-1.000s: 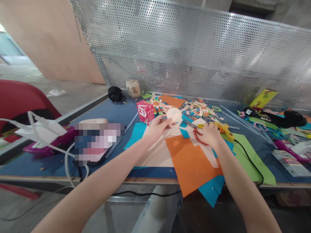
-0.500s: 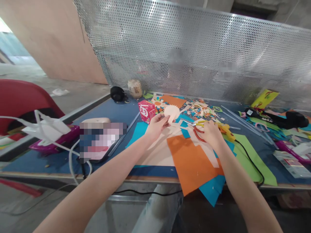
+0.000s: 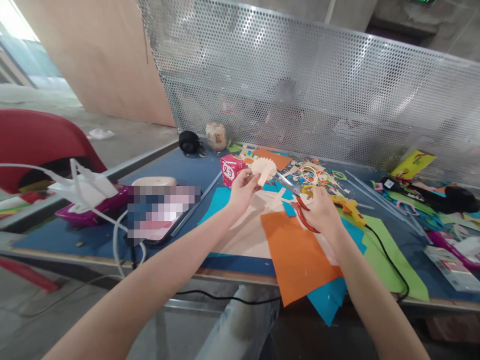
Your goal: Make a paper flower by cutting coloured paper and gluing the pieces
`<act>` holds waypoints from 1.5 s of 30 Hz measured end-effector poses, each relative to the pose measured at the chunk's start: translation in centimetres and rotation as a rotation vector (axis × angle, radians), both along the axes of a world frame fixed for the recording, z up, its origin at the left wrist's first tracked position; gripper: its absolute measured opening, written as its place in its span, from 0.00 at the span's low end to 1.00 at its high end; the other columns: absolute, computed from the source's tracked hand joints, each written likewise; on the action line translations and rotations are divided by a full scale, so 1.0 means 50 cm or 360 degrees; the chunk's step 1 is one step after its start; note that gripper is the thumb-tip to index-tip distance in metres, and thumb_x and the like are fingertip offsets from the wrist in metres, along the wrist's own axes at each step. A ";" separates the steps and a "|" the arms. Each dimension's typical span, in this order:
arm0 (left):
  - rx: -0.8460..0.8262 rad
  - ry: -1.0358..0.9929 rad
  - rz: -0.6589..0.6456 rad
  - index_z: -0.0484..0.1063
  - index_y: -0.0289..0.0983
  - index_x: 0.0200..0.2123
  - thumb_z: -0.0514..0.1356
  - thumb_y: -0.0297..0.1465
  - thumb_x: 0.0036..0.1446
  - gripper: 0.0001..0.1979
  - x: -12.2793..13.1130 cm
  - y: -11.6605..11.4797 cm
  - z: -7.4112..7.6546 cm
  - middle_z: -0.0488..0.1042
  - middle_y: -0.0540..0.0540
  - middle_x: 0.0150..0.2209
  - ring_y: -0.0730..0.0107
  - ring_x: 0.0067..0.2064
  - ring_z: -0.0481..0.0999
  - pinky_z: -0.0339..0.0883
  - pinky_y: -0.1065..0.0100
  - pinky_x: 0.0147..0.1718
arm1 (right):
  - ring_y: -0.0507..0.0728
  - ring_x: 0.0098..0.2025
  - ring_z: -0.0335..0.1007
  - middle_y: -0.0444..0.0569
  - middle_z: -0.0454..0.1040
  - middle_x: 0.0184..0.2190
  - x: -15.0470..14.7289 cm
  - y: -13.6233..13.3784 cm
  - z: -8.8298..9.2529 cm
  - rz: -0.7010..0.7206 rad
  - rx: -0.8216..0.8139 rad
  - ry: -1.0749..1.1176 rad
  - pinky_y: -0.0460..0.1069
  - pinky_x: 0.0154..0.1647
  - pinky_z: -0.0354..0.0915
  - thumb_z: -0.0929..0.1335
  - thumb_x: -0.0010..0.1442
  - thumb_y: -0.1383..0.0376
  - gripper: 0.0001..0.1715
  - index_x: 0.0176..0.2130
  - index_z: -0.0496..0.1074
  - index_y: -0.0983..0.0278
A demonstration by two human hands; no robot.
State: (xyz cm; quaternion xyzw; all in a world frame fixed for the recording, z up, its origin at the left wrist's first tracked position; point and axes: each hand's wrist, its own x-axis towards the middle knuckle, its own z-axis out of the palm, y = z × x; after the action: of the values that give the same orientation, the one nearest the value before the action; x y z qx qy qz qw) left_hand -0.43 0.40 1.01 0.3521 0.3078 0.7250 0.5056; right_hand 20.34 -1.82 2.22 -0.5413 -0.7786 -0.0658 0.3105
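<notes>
Head cam, so I'll use the orange sheet as the reference, since its front corner pokes out over the edge of the blue surface. Left hand is beyond it and off to the left, pinching a cream paper disc with a zigzag edge between thumb and fingers. Right hand is just past the sheet's back right side, wrapped around the handles of some scissors, one red, one yellow. So the disc sits beyond the orange sheet, roughly between the two hands but way closer to the left one. Blade tips are right by its rim; can't tell if they're actually touching.

Moving out: there's a big cream sheet left of the orange one, blue paper peeking out from underneath, and a green sheet to the right. Yellow glue gun is beyond it on the right, near the right hand. Pink box is beyond and to the left, with a phone further left. Heap of paper scraps beyond, then a perforated metal panel behind everything.
</notes>
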 end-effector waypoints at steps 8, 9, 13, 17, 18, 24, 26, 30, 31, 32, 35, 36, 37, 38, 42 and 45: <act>0.0030 0.0034 0.0067 0.64 0.38 0.30 0.65 0.30 0.38 0.15 0.003 -0.004 0.003 0.72 0.54 0.25 0.79 0.25 0.72 0.65 0.75 0.25 | 0.61 0.39 0.65 0.54 0.66 0.35 0.001 -0.002 0.001 -0.0013 -0.0088 -0.0001 0.54 0.40 0.63 0.65 0.50 0.50 0.21 0.34 0.62 0.63; 0.0049 0.0033 0.0083 0.64 0.38 0.31 0.65 0.31 0.39 0.14 0.002 -0.003 0.002 0.72 0.54 0.26 0.78 0.26 0.73 0.65 0.75 0.25 | 0.61 0.38 0.65 0.54 0.66 0.35 0.000 -0.004 0.002 -0.0013 -0.0104 -0.0001 0.54 0.39 0.63 0.65 0.49 0.50 0.20 0.34 0.62 0.63; 0.0074 0.0015 0.0116 0.63 0.38 0.30 0.65 0.32 0.39 0.14 -0.001 -0.001 0.001 0.73 0.53 0.27 0.76 0.27 0.74 0.65 0.74 0.25 | 0.61 0.38 0.66 0.54 0.67 0.35 -0.002 -0.006 0.003 0.0023 -0.0177 0.0005 0.53 0.38 0.63 0.65 0.49 0.49 0.21 0.33 0.61 0.63; 0.0047 0.0052 0.0113 0.64 0.38 0.31 0.66 0.33 0.37 0.16 0.000 0.000 0.001 0.72 0.54 0.26 0.77 0.26 0.72 0.64 0.74 0.25 | 0.59 0.37 0.65 0.52 0.67 0.34 -0.003 -0.005 0.002 0.0124 -0.0222 0.0009 0.52 0.37 0.63 0.64 0.50 0.48 0.21 0.33 0.62 0.63; 0.0037 0.0081 0.0114 0.65 0.38 0.31 0.66 0.33 0.36 0.17 0.000 0.000 0.001 0.72 0.54 0.26 0.77 0.26 0.72 0.64 0.75 0.24 | 0.58 0.36 0.65 0.52 0.67 0.34 -0.003 -0.005 0.002 0.0145 -0.0238 0.0000 0.51 0.37 0.63 0.64 0.51 0.48 0.21 0.33 0.62 0.63; -0.0003 0.0199 0.0157 0.66 0.37 0.31 0.66 0.33 0.37 0.16 0.001 0.000 0.000 0.70 0.55 0.24 0.80 0.22 0.69 0.64 0.74 0.23 | 0.58 0.39 0.66 0.53 0.69 0.35 -0.006 -0.009 0.004 0.0122 -0.0384 -0.0041 0.50 0.37 0.62 0.63 0.53 0.51 0.20 0.36 0.64 0.64; 0.0000 0.0218 0.0153 0.66 0.37 0.32 0.66 0.33 0.38 0.15 0.000 0.000 -0.001 0.71 0.55 0.25 0.80 0.22 0.69 0.64 0.74 0.24 | 0.58 0.39 0.67 0.53 0.69 0.36 -0.007 -0.011 0.005 0.0124 -0.0405 -0.0037 0.50 0.37 0.62 0.63 0.53 0.51 0.19 0.36 0.64 0.64; 0.0029 0.0289 0.0123 0.66 0.37 0.32 0.65 0.33 0.40 0.14 0.000 0.000 -0.004 0.71 0.54 0.24 0.78 0.23 0.70 0.63 0.74 0.23 | 0.58 0.39 0.67 0.54 0.70 0.36 -0.007 -0.011 0.006 0.0150 -0.0395 -0.0012 0.49 0.36 0.61 0.62 0.54 0.52 0.19 0.37 0.65 0.65; 0.0036 0.0312 0.0111 0.67 0.37 0.32 0.65 0.33 0.40 0.14 0.000 0.000 -0.005 0.71 0.54 0.24 0.78 0.23 0.70 0.63 0.74 0.23 | 0.58 0.39 0.67 0.53 0.70 0.36 -0.007 -0.011 0.006 0.0154 -0.0393 -0.0008 0.49 0.36 0.61 0.62 0.54 0.53 0.18 0.37 0.65 0.65; 0.0042 0.0335 0.0102 0.67 0.37 0.32 0.65 0.33 0.40 0.14 0.000 0.001 -0.007 0.70 0.54 0.23 0.78 0.23 0.70 0.63 0.74 0.23 | 0.58 0.38 0.67 0.53 0.70 0.35 -0.007 -0.011 0.007 0.0157 -0.0398 -0.0008 0.49 0.35 0.61 0.62 0.54 0.53 0.18 0.36 0.66 0.65; 0.0047 0.0385 0.0111 0.68 0.37 0.32 0.65 0.34 0.41 0.14 -0.001 0.004 -0.010 0.69 0.55 0.21 0.78 0.22 0.68 0.62 0.74 0.22 | 0.57 0.36 0.68 0.52 0.71 0.33 -0.007 -0.012 0.009 0.0152 -0.0435 -0.0018 0.48 0.34 0.60 0.62 0.54 0.53 0.17 0.34 0.66 0.64; 0.0048 0.0396 0.0123 0.68 0.37 0.32 0.65 0.34 0.40 0.14 -0.001 0.005 -0.011 0.69 0.55 0.20 0.79 0.21 0.68 0.62 0.75 0.22 | 0.57 0.35 0.68 0.52 0.71 0.32 -0.007 -0.012 0.010 0.0150 -0.0448 -0.0018 0.48 0.33 0.60 0.63 0.54 0.52 0.17 0.34 0.66 0.64; 0.0052 0.0406 0.0129 0.68 0.37 0.32 0.65 0.34 0.40 0.14 -0.001 0.005 -0.012 0.68 0.56 0.20 0.79 0.21 0.67 0.63 0.75 0.22 | 0.57 0.35 0.68 0.52 0.71 0.32 -0.008 -0.013 0.011 0.0149 -0.0455 -0.0016 0.47 0.33 0.60 0.63 0.53 0.52 0.18 0.34 0.66 0.64; 0.0056 0.0417 0.0129 0.68 0.37 0.32 0.65 0.34 0.40 0.14 -0.001 0.006 -0.013 0.69 0.56 0.20 0.79 0.21 0.67 0.63 0.75 0.22 | 0.57 0.35 0.68 0.52 0.71 0.32 -0.008 -0.014 0.012 0.0151 -0.0457 -0.0015 0.47 0.33 0.59 0.63 0.53 0.52 0.18 0.34 0.66 0.64; 0.0053 0.0456 0.0113 0.68 0.37 0.33 0.65 0.35 0.40 0.15 -0.002 0.005 -0.013 0.70 0.55 0.21 0.79 0.22 0.68 0.63 0.75 0.22 | 0.56 0.35 0.67 0.51 0.71 0.32 -0.010 -0.018 0.017 0.0156 -0.0441 -0.0051 0.47 0.32 0.59 0.63 0.54 0.53 0.17 0.34 0.67 0.64; 0.0049 0.0455 0.0107 0.68 0.37 0.33 0.65 0.35 0.40 0.15 -0.002 0.004 -0.013 0.71 0.55 0.22 0.79 0.22 0.68 0.64 0.74 0.23 | 0.55 0.33 0.67 0.50 0.71 0.30 -0.011 -0.020 0.021 0.0152 -0.0455 -0.0087 0.46 0.31 0.58 0.63 0.53 0.52 0.17 0.31 0.66 0.64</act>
State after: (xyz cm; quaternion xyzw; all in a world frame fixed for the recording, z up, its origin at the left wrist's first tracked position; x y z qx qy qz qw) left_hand -0.55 0.59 0.38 0.4490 0.3771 0.6886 0.4267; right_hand 19.79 -2.85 3.29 -0.5403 -0.8131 0.0457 0.2118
